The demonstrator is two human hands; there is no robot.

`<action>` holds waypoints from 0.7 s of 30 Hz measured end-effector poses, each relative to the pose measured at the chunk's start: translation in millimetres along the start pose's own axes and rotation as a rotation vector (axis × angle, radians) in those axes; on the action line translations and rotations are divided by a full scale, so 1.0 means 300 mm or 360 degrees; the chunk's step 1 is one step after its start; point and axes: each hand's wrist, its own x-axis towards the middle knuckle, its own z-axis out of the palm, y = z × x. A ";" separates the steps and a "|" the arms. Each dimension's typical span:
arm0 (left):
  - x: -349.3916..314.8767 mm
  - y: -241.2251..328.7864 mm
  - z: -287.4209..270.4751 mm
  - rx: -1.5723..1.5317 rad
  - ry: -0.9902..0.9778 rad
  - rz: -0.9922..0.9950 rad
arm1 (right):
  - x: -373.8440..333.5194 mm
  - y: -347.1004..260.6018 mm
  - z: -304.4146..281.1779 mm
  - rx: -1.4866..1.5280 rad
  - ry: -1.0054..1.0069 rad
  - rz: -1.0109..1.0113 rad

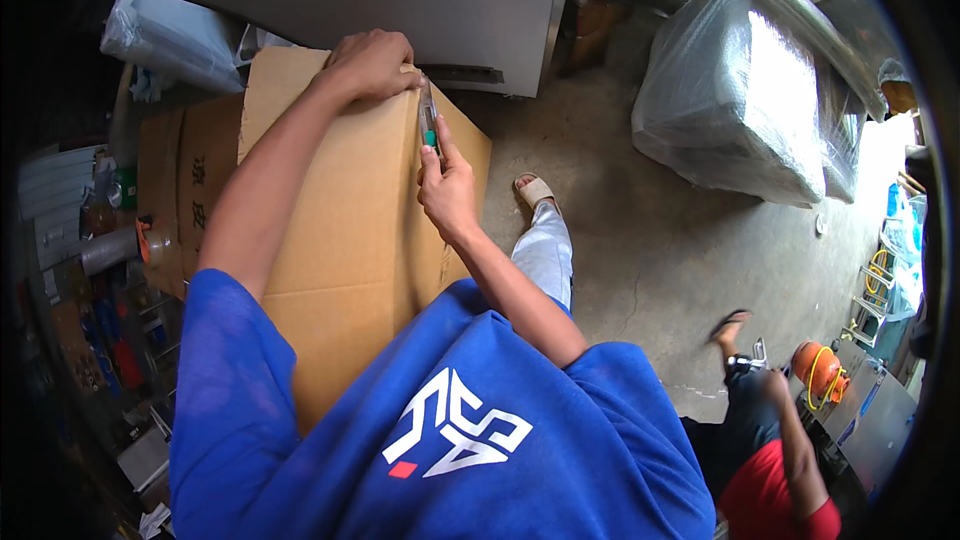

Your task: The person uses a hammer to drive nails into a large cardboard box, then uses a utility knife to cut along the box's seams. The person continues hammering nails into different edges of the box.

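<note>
a big plastic-wrapped bundle (740, 90) sits off to the right on the concrete floor (640, 250), a grey cabinet (400, 0) stands behind, and right in front is the tall cardboard box (350, 230), standing upright against the person in blue. the left hand (372, 62) is curled over the box's top far edge, pinning it; the right hand (447, 190) is closed around a green-handled cutter (429, 122), its tip up at that same edge — just beside the left fingers. if the blade skids off the cardboard, i'd worry for that thumb — it's so close
</note>
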 end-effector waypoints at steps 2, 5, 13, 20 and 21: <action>0.001 0.000 -0.001 -0.0004 0.0008 0.0016 | -0.007 0.001 0.000 0.0031 0.0012 0.0015; -0.002 0.003 -0.004 0.0012 0.0025 0.0037 | -0.021 0.006 0.009 0.0025 0.0041 0.0032; -0.037 0.061 -0.049 0.0146 -0.0138 -0.0116 | 0.002 -0.168 -0.062 -0.0014 -0.0368 0.0426; -0.370 0.033 0.022 0.0697 0.0737 0.0260 | 0.111 -0.138 -0.044 -0.0069 -0.0364 0.0297; -0.458 0.040 0.006 0.0664 0.0771 0.0145 | 0.114 -0.152 -0.040 -0.0118 -0.0352 0.0300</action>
